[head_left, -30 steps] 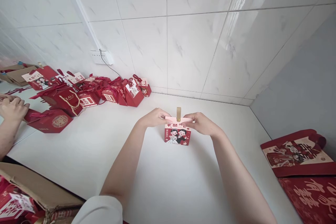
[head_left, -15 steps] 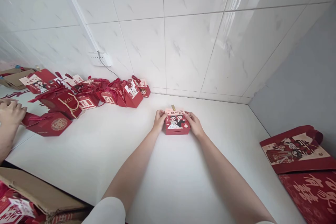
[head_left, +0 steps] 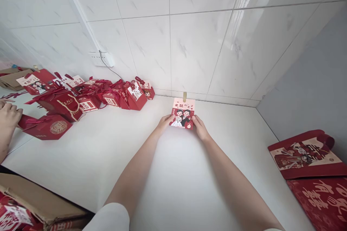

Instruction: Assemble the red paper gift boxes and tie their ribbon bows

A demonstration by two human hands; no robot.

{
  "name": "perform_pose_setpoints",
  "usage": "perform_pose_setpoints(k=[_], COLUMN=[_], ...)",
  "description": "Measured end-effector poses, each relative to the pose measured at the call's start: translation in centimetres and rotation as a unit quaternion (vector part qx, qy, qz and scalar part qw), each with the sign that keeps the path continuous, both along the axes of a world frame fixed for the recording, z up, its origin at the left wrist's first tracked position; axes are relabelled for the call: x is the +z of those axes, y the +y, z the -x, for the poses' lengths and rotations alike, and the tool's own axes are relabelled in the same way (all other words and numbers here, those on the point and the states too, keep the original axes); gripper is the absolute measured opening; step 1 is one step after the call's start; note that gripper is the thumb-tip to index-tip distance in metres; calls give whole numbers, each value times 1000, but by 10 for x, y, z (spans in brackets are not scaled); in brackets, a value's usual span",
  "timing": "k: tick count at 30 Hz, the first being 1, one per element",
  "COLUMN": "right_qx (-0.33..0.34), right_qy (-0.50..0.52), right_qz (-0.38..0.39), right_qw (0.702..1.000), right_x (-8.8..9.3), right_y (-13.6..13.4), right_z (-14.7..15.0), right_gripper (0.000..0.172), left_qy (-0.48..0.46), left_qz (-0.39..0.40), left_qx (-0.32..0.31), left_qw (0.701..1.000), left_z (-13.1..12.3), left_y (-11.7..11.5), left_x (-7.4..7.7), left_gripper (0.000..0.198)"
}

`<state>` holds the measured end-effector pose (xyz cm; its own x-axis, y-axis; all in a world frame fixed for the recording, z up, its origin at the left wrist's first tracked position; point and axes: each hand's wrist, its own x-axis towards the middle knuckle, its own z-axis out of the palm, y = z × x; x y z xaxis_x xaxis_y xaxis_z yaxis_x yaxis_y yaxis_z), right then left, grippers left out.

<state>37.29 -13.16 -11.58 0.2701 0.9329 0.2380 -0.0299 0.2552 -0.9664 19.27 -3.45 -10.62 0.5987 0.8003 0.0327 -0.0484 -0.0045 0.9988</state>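
Observation:
A small red gift box (head_left: 182, 117) with a printed cartoon couple, a pale pink top band and a gold loop faces me over the white table (head_left: 176, 180). My left hand (head_left: 165, 123) grips its left edge, thumb on the front. On the opposite edge, my right hand (head_left: 200, 126) closes the same way. The box's back and the fingers behind it are hidden. Whether its base touches the table I cannot tell.
Several red gift boxes (head_left: 111, 95) line the wall at the left. Another person's hand (head_left: 9, 115) is beside a red box (head_left: 48, 127) there. A cardboard carton (head_left: 40, 195) holds more at the lower left. Larger red boxes (head_left: 309, 155) lie at the right; a wall socket (head_left: 101, 59) has a cable.
The gift box has tipped up so its front faces me more squarely and its gold loop sits higher. Both my hands keep hold of its sides. The other person's hand shifted slightly.

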Motion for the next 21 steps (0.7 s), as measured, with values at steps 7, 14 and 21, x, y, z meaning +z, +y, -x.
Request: perform_pose_setpoints(k=[7, 14, 21], right_qx=[89, 32, -18], right_qy=[-52, -118, -181], right_qz=[-24, -25, -2], right_qw=[994, 992, 983], right_x=[1, -10, -13], right_y=[-4, -1, -1], right_z=[1, 6, 4], right_gripper=[50, 67, 60], left_qy=[47, 39, 47], left_qz=[41, 22, -30], left_qx=[91, 107, 78], left_qw=[994, 993, 995], left_z=[-1, -2, 1], left_y=[7, 6, -1], left_x=[5, -2, -3], left_gripper=[56, 57, 59])
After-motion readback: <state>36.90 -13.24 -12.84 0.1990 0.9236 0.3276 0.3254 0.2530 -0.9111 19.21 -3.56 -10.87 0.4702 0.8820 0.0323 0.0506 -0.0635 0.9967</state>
